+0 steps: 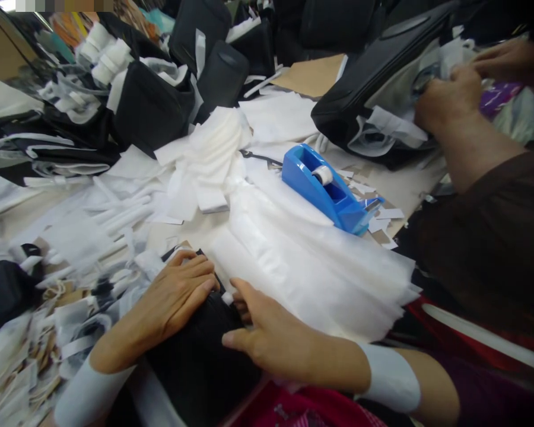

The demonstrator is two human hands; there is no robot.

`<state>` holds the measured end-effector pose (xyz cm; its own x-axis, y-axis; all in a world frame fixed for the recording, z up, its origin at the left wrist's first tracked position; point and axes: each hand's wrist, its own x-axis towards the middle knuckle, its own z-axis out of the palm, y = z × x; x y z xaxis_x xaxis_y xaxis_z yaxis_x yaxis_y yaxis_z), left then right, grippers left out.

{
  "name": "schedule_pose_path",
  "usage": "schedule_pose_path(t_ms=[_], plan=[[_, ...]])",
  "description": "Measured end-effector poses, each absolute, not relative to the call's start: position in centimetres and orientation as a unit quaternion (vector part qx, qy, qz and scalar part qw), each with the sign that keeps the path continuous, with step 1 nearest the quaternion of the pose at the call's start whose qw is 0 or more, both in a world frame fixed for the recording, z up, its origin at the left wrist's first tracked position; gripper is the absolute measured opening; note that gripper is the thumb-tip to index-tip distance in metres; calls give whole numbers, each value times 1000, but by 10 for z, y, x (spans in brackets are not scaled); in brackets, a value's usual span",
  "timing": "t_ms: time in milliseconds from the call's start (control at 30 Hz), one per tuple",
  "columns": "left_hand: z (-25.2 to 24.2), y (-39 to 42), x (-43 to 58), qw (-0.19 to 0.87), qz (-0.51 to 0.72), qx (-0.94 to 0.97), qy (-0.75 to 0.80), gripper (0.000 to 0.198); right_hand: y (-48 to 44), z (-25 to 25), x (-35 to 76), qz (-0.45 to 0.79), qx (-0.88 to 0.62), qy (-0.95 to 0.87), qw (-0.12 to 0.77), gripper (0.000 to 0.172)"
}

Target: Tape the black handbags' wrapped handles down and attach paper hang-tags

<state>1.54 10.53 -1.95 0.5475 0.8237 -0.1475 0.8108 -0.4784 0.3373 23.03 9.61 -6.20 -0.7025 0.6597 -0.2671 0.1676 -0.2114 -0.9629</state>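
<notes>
A soft black bag (200, 356) stands close against my body at the bottom middle. My left hand (178, 293) lies over its upper left edge, with the fingers bent down around the rim. On the bag's right side, my right hand (267, 326) has its thumb on the front and its fingers curled at the edge, next to a small white piece (227, 298). Some of the right fingertips are hidden. Just beyond my hands spreads a fanned stack of thin white sheets (302, 261). Both wrists wear pale bands.
A blue tape dispenser (320, 190) sits on the white sheets. At right, a co-worker's hands (454, 98) work on a large black bag (382, 71). More black bags (153, 107) crowd the back left. Paper scraps, straps and cords (48, 344) litter the left side.
</notes>
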Motion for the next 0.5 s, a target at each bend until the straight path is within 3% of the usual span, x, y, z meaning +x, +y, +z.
schedule_pose_path(t_ms=[133,233,367,433,500], plan=[[-19,104,14,198,31,856,477,32,93,-67,211,709,-385,-569,158,73],[-20,101,12,212,46,864,454,32,90,-65,206,693,-387,-579,187,76],[-24,97,10,209,68,871,440,34,108,-55,214,613,-310,-699,200,56],[-25,96,9,193,79,876,435,35,124,-50,216,504,-314,-774,218,42],[-25,95,9,180,86,879,433,36,139,-48,211,369,-372,-825,212,46]])
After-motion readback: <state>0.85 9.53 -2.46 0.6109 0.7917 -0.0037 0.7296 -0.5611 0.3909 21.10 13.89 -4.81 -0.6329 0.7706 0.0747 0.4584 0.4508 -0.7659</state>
